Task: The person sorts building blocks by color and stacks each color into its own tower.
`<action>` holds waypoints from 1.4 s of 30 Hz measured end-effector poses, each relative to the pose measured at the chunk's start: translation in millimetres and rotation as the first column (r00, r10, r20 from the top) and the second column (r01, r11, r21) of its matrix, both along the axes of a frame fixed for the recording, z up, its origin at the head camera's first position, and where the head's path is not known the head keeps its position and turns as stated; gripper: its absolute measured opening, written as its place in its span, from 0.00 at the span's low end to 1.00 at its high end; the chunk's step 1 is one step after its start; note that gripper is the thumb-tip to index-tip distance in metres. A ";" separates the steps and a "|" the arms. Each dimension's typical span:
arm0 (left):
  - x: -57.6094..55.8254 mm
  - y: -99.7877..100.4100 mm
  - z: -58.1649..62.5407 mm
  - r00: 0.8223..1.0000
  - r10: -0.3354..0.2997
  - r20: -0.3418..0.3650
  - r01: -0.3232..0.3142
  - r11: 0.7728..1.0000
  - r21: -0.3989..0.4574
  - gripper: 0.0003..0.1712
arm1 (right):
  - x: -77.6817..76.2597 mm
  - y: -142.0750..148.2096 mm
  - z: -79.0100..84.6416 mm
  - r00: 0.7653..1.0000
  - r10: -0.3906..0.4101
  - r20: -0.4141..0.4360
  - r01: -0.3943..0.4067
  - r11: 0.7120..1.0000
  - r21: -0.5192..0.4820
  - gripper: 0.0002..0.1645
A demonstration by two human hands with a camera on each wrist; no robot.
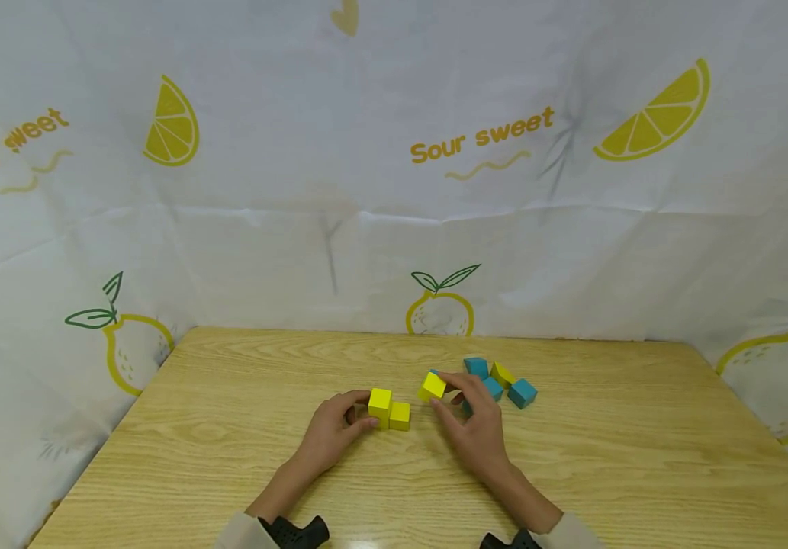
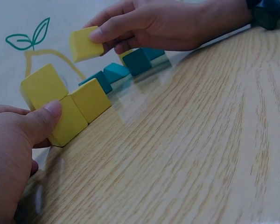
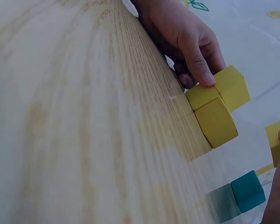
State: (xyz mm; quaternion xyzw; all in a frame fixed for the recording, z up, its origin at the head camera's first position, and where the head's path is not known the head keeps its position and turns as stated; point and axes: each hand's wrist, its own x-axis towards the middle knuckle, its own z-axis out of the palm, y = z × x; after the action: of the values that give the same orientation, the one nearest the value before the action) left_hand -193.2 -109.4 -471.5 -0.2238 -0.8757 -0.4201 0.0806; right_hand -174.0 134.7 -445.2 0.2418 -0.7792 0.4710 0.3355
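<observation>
Two yellow cubes stand one on the other, the upper cube (image 1: 380, 399) squarely over the lower cube (image 2: 70, 122). A third yellow cube (image 1: 400, 416) sits on the table against the lower one's right side. My left hand (image 1: 330, 433) pinches the lower cube from the left, its thumb on the near face. Up off the table, just right of these cubes, my right hand (image 1: 479, 435) holds another yellow cube (image 1: 431, 387) between thumb and fingers. In the right wrist view that held cube (image 3: 273, 142) shows only partly at the right edge.
Right of and behind my right hand lie several blue blocks (image 1: 522, 393) and a yellow block (image 1: 502, 375), partly hidden by that hand. They rest on a wood-grain table (image 1: 229, 381). A white cloth (image 1: 284, 267) with lemon prints hangs behind and beside it.
</observation>
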 end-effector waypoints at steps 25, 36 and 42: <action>0.5 0.2 -1.0 1.000 -0.012 0.004 0.012 1.000 0.013 0.26 | 16.0 -24.1 16.3 0.993 0.118 0.032 -0.118 0.993 0.012 0.23; 0.8 0.7 1.6 1.000 -0.009 0.010 0.009 1.000 0.008 0.25 | 10.0 -24.6 6.9 0.990 0.139 0.026 -0.140 0.990 0.033 0.24; 1.8 1.1 4.0 1.000 -0.002 0.008 0.002 1.000 0.003 0.24 | -2.3 -20.1 -17.3 0.987 0.145 0.065 -0.149 0.987 0.057 0.25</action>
State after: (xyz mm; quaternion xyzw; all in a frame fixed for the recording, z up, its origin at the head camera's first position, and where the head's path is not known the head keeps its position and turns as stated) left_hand -191.4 -108.3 -467.5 -0.2227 -0.8753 -0.4223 0.0770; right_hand -176.3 114.6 -462.5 0.2944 -0.7833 0.4772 0.2685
